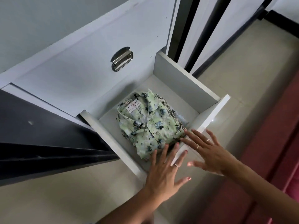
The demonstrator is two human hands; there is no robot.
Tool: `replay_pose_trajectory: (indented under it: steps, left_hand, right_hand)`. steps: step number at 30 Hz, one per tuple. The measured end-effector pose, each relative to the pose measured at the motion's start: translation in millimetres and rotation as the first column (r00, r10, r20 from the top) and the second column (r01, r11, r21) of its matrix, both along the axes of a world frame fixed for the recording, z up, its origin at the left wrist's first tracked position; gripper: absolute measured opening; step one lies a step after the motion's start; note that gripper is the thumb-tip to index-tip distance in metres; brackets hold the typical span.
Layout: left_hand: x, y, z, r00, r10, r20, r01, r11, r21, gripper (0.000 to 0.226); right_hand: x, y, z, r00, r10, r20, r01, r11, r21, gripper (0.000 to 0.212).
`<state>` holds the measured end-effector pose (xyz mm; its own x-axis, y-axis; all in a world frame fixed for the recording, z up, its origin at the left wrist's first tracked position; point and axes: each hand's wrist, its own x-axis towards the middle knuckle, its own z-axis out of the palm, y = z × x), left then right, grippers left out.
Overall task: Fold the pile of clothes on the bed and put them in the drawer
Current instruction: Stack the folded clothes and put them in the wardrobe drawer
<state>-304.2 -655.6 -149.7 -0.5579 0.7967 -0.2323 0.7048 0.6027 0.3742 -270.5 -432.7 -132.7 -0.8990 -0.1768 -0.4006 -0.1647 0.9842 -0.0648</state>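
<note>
Folded clothes (150, 125) lay in the pulled-out white drawer (208, 120), a pale green floral shirt on top with its collar and label toward the far side, and a checked garment (166, 102) showing from beneath at the stack's far right edge. Your left hand (163, 173) was spread flat with its fingers straight, the fingertips reaching over the drawer's near front panel and onto or just above the near edge of the shirt; it gripped nothing. Your right hand (208, 152) was likewise released, fingers straight and fanned, hovering at the near right corner of the drawer with its fingertips close to the shirt's right side; whether they touched the cloth could not be told. You wore rings on both hands. Beyond the drawer, the closed drawer front above carried a metal handle (122, 59). A dark panel (40, 139) stood to the left. Beige floor (64, 199) spread under your forearms, and a reddish surface (267, 167) ran along the right.
</note>
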Motion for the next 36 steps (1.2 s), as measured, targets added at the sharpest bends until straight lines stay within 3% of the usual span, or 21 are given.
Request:
replay_pose_trajectory:
  steps: [6, 13, 18, 20, 22, 24, 26, 27, 28, 32, 36]
  left_hand:
    - [-10, -1, -16, 0.982, -0.048, -0.182, 0.049, 0.999, 0.003, 0.115]
    - [-75, -24, -26, 0.922, -0.025, -0.385, 0.014, 0.999, -0.031, 0.124]
    - [-136, -44, -13, 0.897, 0.014, -0.441, -0.102, 0.979, -0.176, 0.116]
    - [-152, -49, -11, 0.891, 0.079, -0.446, -0.199, 0.953, -0.228, 0.111]
    - [-162, -51, -2, 0.808, 0.266, -0.525, -0.37, 0.923, -0.102, 0.112]
    - [-174, -50, 4, 0.7, 0.442, -0.561, -0.512, 0.858, 0.038, 0.117]
    - [-186, -47, 12, 0.631, 0.502, -0.591, -0.58, 0.812, 0.07, 0.122]
    - [-190, -46, 16, 0.605, 0.517, -0.606, -0.607, 0.792, 0.071, 0.125]
    - [-193, -46, 17, 0.591, 0.533, -0.605, -0.63, 0.774, 0.067, 0.127]
    - [-204, -51, 5, 0.554, 0.528, -0.644, -0.654, 0.754, 0.056, 0.13]
    - [-222, -61, -18, 0.456, 0.485, -0.746, -0.658, 0.748, 0.084, 0.103]
  right_hand:
    - [-8, -6, -22, 0.991, -0.101, -0.085, 0.106, 0.993, 0.055, 0.065]
    - [-80, -26, -31, 0.988, -0.101, -0.114, 0.098, 0.995, -0.036, 0.068]
    - [-150, -54, -28, 0.976, -0.117, -0.181, 0.101, 0.99, -0.094, 0.07]
    - [-169, -70, -20, 0.955, -0.223, -0.197, 0.19, 0.967, -0.171, 0.075]
    - [-180, -93, -9, 0.862, -0.497, -0.098, 0.44, 0.831, -0.341, 0.086]
    - [-188, -115, 2, 0.684, -0.716, 0.137, 0.647, 0.51, -0.566, 0.09]
    - [-197, -131, 8, 0.544, -0.651, 0.529, 0.755, 0.103, -0.648, 0.079]
    - [-203, -136, 9, 0.497, -0.556, 0.667, 0.782, -0.046, -0.622, 0.073]
    - [-209, -141, 10, 0.468, -0.494, 0.732, 0.791, -0.136, -0.597, 0.069]
    - [-231, -150, 7, 0.383, -0.419, 0.823, 0.754, -0.372, -0.541, 0.06]
    - [-255, -148, 0, 0.373, -0.411, 0.832, 0.761, -0.378, -0.527, 0.051]
